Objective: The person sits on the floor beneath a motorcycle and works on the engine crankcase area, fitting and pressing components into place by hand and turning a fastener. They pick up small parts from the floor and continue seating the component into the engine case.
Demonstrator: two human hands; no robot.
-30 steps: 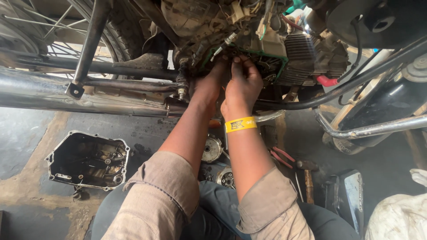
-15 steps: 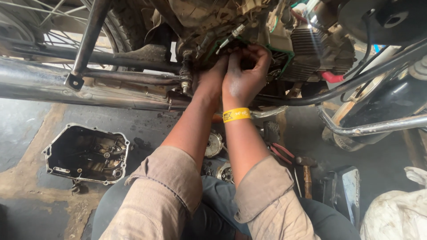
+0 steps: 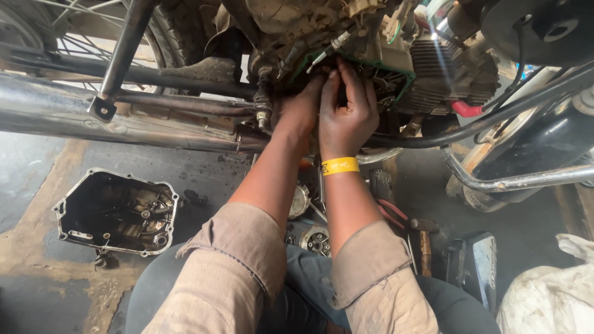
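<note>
1. Stained concrete floor lies under you, with a motorcycle's chrome exhaust pipe crossing above it.
2. Your right hand presses into the open engine, fingers spread on the parts inside the green gasket edge; whether it grips anything, you cannot tell.
3. Your left hand sits just beside it, deeper in (its fingers are hidden, so its grip is unclear).
4. A yellow wristband circles your right wrist.
5. The removed engine cover lies open on the floor to your left, well apart from the engine.
6. A hammer and round metal parts lie near your knees.
</note>
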